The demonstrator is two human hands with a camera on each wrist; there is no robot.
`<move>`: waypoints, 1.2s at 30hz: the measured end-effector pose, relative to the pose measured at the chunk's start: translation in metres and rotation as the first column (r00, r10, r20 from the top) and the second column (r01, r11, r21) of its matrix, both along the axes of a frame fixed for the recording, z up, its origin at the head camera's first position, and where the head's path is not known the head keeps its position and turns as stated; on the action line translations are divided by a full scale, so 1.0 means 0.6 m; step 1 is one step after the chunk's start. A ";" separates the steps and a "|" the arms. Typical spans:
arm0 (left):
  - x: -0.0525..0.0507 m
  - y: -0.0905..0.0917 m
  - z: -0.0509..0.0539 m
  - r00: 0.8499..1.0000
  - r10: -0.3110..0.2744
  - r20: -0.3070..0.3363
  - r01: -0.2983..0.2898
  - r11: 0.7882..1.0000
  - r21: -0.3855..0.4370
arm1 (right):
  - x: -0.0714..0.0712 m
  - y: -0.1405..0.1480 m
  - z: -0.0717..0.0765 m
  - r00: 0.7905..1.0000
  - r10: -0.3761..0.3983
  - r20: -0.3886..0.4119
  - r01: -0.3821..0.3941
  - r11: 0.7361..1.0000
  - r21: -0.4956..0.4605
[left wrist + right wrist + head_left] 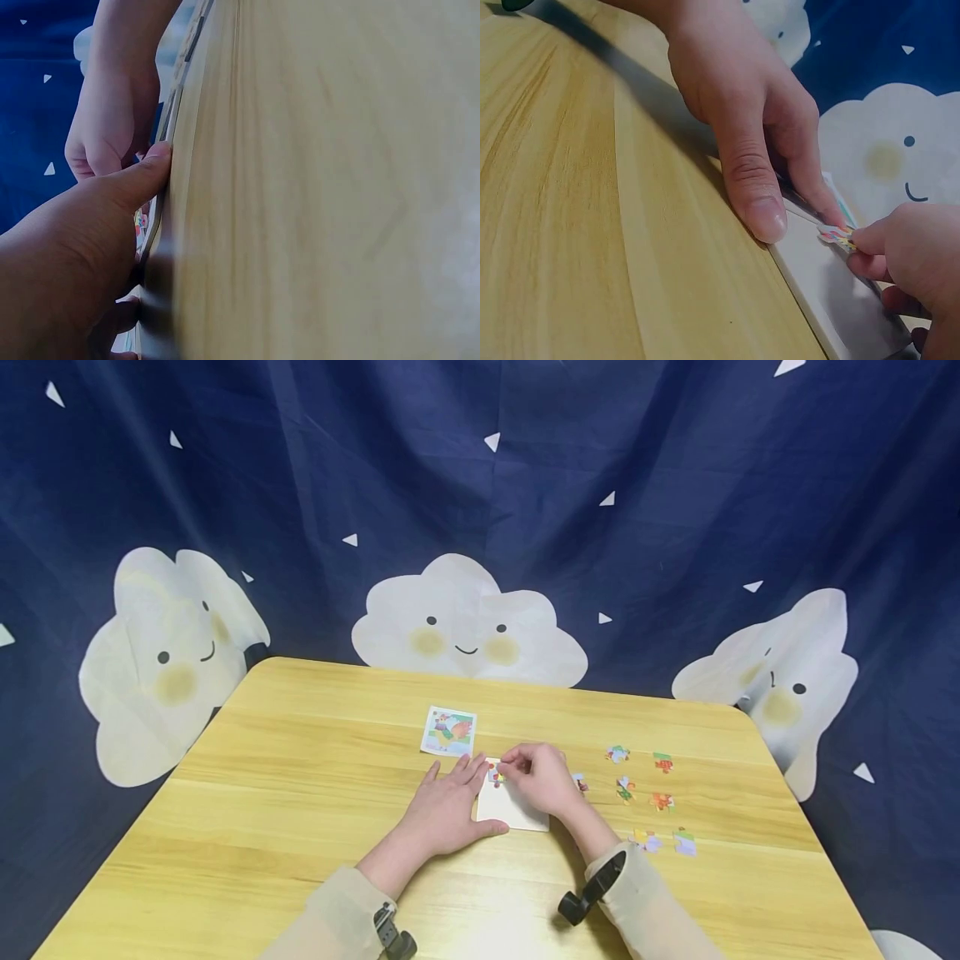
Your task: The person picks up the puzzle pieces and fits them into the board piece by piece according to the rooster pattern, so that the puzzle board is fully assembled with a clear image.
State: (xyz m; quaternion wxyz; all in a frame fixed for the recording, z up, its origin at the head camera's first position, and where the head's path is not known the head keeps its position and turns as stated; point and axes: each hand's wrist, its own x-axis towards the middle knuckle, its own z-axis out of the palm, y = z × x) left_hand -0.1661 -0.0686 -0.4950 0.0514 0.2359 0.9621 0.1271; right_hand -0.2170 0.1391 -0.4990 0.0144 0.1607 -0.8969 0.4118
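In the head view a white square board [517,814] lies on the table between both hands. My left hand [444,814] spreads along its left side, fingers extended, with the thumb at the near edge; the left wrist view shows that thumb against the board's rim. My right hand [542,777] reaches over the board from the right and pinches a small colourful puzzle piece [496,777] at the board's upper left corner. In the right wrist view the piece [831,233] lies between the fingertips of both hands. The fingers partly cover it.
A printed picture card [449,731] lies just beyond my left hand. Several loose puzzle pieces are spread on the table to the right, among them a red one [663,763] and a green and purple one [684,842]. A dark blue cloud-patterned curtain [480,510] hangs behind.
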 end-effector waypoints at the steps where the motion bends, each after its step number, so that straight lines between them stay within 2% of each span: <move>1: 0.000 0.000 0.000 1.000 0.000 0.000 0.000 1.000 0.001 | 0.001 0.000 0.000 1.000 -0.004 0.001 0.004 1.000 0.004; 9: 0.003 0.002 0.000 1.000 -0.002 0.007 0.002 1.000 0.003 | 0.006 -0.003 0.002 0.999 -0.028 -0.017 0.029 0.999 0.023; 19: 0.003 0.005 -0.003 1.000 -0.015 -0.010 0.015 1.000 -0.011 | 0.009 -0.008 -0.004 0.996 -0.047 -0.079 0.056 0.992 0.115; 30: 0.006 0.004 0.003 0.994 -0.055 -0.092 0.045 0.993 -0.105 | 0.013 0.023 0.009 0.993 -0.040 -0.114 0.048 0.997 0.067; 36: 0.005 0.007 0.013 0.983 -0.132 -0.130 0.112 0.983 -0.149 | 0.023 0.063 0.018 0.994 -0.034 -0.100 0.038 0.999 0.038</move>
